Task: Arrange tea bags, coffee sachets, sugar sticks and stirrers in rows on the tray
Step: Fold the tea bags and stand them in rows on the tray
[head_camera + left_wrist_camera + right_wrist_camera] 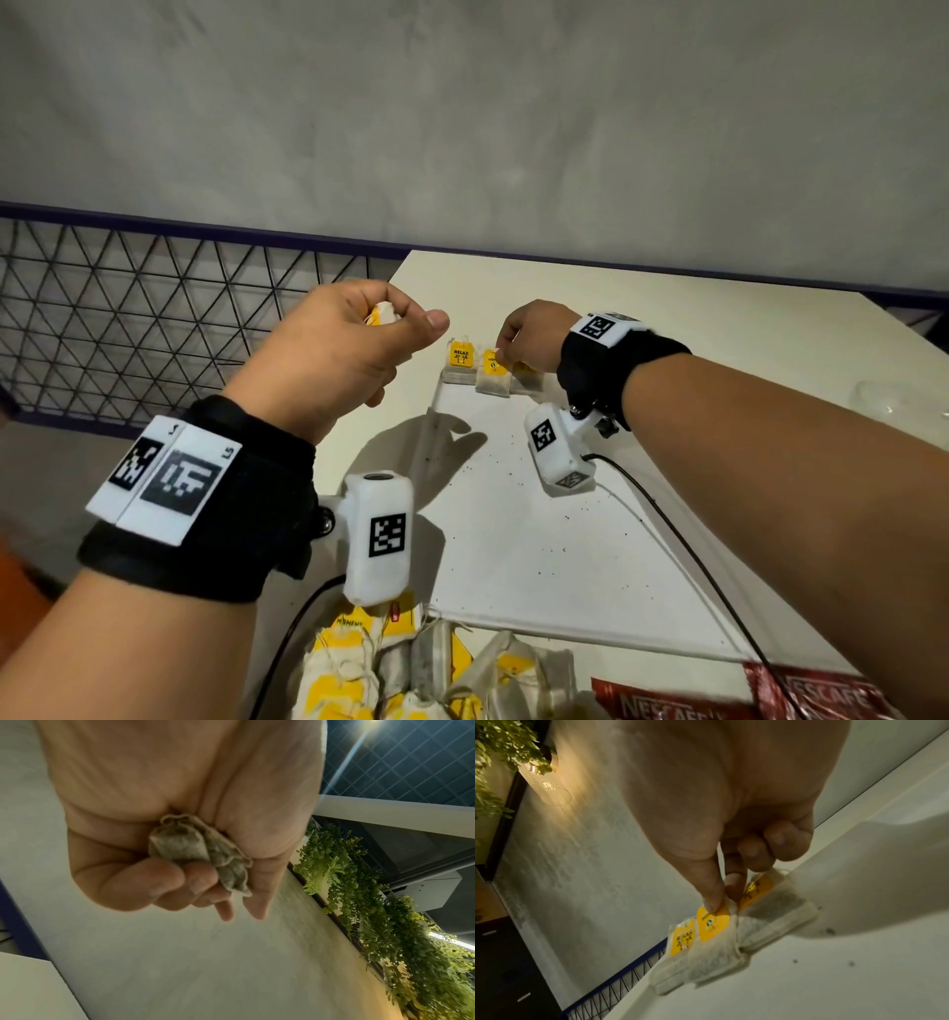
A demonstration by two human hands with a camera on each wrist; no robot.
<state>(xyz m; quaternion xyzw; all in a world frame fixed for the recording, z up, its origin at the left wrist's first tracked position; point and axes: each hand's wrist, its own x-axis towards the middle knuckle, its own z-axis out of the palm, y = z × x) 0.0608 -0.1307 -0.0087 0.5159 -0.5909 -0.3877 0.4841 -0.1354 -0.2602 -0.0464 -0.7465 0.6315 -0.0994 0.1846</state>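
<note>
Three tea bags with yellow tags lie side by side at the far end of the white tray (539,539). My right hand (518,342) pinches the top of the middle tea bag (493,380), thumb and forefinger on its yellow tag (713,923). The left tea bag (458,362) and the right tea bag (526,380) flank it. My left hand (359,339) is raised left of the row and grips a crumpled bunch of tea bags (203,852) in its fist. A heap of loose tea bags (411,668) and red coffee sachets (719,699) lie at the near edge.
The tray sits on a white table (667,329) against a grey wall. A black wire grid fence (154,308) runs to the left. Dark tea specks dot the tray. Black cables trail from both wrist cameras.
</note>
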